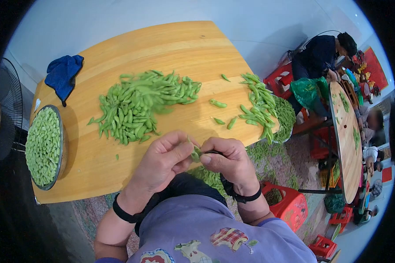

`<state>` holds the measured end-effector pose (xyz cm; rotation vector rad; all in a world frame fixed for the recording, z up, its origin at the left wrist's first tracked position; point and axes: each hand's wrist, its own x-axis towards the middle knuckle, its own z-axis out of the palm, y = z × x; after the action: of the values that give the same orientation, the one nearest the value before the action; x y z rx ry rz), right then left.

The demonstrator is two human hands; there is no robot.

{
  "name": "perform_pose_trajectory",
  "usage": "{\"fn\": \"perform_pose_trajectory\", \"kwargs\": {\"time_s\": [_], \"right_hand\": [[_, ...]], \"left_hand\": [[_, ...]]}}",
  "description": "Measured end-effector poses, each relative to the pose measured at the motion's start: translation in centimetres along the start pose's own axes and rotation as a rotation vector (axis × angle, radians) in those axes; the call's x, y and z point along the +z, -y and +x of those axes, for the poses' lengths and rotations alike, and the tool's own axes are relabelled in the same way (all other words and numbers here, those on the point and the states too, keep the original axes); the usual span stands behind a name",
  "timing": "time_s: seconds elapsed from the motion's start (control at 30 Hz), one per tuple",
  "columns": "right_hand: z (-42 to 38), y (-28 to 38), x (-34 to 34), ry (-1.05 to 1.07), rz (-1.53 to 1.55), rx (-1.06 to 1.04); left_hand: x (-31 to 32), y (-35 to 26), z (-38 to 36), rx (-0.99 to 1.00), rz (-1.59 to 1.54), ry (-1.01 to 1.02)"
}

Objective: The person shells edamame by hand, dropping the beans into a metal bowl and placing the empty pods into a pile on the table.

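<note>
Both hands meet over the near edge of a wooden table (197,48). Between the fingertips of my left hand (166,158) is a green bean pod (196,154), pinched at its left end. My right hand (229,163) closes on the pod's right side, with a small dark object between thumb and fingers that I cannot make out. A large pile of green pods (134,105) lies beyond my left hand. A bowl of shelled beans (44,147) stands at the table's left edge. A smaller heap of pods (260,105) is at the right edge.
A blue cloth (63,74) lies at the back left, near a fan (4,96). Pods and husks cover the floor (272,164) at the right, beside a red stool (289,206). Farther right, a person (318,57) and others sit around a round table (347,144).
</note>
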<state>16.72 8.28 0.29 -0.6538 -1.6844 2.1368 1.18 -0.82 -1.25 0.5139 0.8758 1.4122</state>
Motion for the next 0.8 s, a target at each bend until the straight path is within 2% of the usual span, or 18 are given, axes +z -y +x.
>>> {"fn": "perform_pose_trajectory", "kwargs": {"time_s": [0.03,0.1,0.13,0.2,0.23,0.3,0.37,0.4,0.57,0.63,0.7,0.8], "right_hand": [[0.1,-0.3,0.1,0.004,-0.002,-0.001],[0.3,-1.0,0.5,-0.092,-0.282,-0.239],[0.3,-1.2,0.9,-0.086,-0.282,-0.238],[0.3,-1.8,1.7,-0.229,-0.886,-0.683],[0.3,-2.1,2.1,-0.222,-0.883,-0.683],[0.6,-2.7,2.7,-0.297,-1.112,-0.796],[0.4,-2.9,2.9,-0.277,-1.139,-0.796],[0.4,-3.0,3.1,-0.29,-1.172,-0.762],[0.6,-2.7,3.0,-0.256,-1.191,-0.658],[1.1,-3.0,2.3,-0.167,-0.896,-0.632],[1.1,-2.9,2.5,-0.185,-0.856,-0.612],[1.1,-2.9,3.2,-0.127,-0.754,-0.575]], "left_hand": [[-0.1,0.2,0.0,0.011,-0.049,0.008],[0.0,0.7,0.0,0.028,-0.101,0.012],[0.3,1.1,-0.1,0.007,-0.147,-0.062],[0.5,1.9,-0.1,-0.009,-0.196,-0.143],[0.5,2.3,-0.1,-0.028,-0.271,-0.152],[0.4,2.6,0.0,-0.029,-0.344,-0.172],[0.2,2.5,-0.1,-0.105,-0.291,-0.214],[0.0,2.5,-0.3,-0.053,-0.294,-0.173],[-0.2,2.2,-0.4,-0.045,-0.21,-0.236],[-0.5,2.1,-0.7,-0.038,-0.219,-0.263],[-1.3,2.6,-0.9,-0.001,-0.14,-0.212],[-0.9,2.7,-1.2,0.016,-0.151,-0.275]]}}
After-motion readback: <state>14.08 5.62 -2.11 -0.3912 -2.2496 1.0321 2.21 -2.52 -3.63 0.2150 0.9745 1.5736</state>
